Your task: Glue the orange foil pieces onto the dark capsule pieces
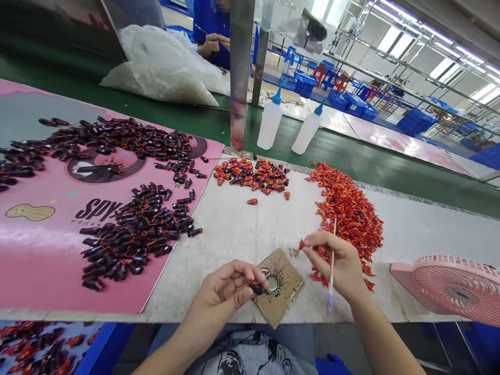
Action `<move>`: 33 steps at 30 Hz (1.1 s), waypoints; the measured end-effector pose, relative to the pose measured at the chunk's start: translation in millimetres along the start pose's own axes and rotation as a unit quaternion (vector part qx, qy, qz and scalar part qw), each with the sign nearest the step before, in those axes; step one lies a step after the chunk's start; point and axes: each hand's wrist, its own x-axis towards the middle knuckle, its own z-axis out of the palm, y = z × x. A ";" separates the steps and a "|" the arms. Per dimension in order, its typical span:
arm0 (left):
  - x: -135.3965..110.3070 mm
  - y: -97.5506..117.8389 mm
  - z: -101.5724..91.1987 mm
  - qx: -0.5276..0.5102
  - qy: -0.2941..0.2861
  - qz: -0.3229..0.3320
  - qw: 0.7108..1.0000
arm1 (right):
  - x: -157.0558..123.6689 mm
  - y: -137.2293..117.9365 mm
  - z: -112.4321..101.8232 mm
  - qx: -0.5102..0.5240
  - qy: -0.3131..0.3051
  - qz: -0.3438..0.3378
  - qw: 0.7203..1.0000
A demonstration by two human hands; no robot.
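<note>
My left hand (pixel 226 294) pinches a small black capsule-shaped piece (pixel 257 288) just beside a round metal cap (pixel 272 284) on a brown cardboard square (pixel 280 285) sprinkled with tiny beads. My right hand (pixel 338 260) is closed on a small red piece (pixel 301 243) at its fingertips and also grips a thin stick (pixel 332 265) that runs up across the palm. A long heap of red pieces (pixel 349 211) lies right behind that hand.
Piles of black pieces (pixel 136 234) cover a pink mat (pixel 42 260) on the left. A smaller red pile (pixel 253 174), two squeeze bottles (pixel 270 122), a metal post (pixel 240 78), a white bag (pixel 164 65) and a pink fan (pixel 457 286) surround the spot. Another person's hands (pixel 214 42) work across the belt.
</note>
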 end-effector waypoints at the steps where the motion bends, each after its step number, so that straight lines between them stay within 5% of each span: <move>1: -0.4 1.9 3.0 -0.006 -0.005 -0.003 1.000 | -5.0 -12.0 5.5 0.099 0.007 0.023 0.995; 5: -2.2 8.0 15.7 -0.041 -0.030 -0.031 0.998 | -24.9 -45.1 29.0 0.263 0.025 0.063 0.962; 13: -7.9 16.9 21.5 -0.085 -0.032 -0.097 0.991 | -43.6 -43.5 40.1 0.025 0.021 -0.120 0.992; 18: -8.7 20.4 24.3 -0.148 -0.088 -0.149 0.974 | -47.0 -47.3 32.0 0.058 0.026 -0.156 0.986; 26: -14.3 7.2 35.0 -0.063 -0.016 -0.014 0.998 | -60.2 -59.2 50.6 0.187 0.123 -0.043 0.974; 33: -16.9 3.7 40.2 0.002 0.007 0.084 0.996 | -58.2 -62.5 62.1 0.165 0.106 -0.048 0.979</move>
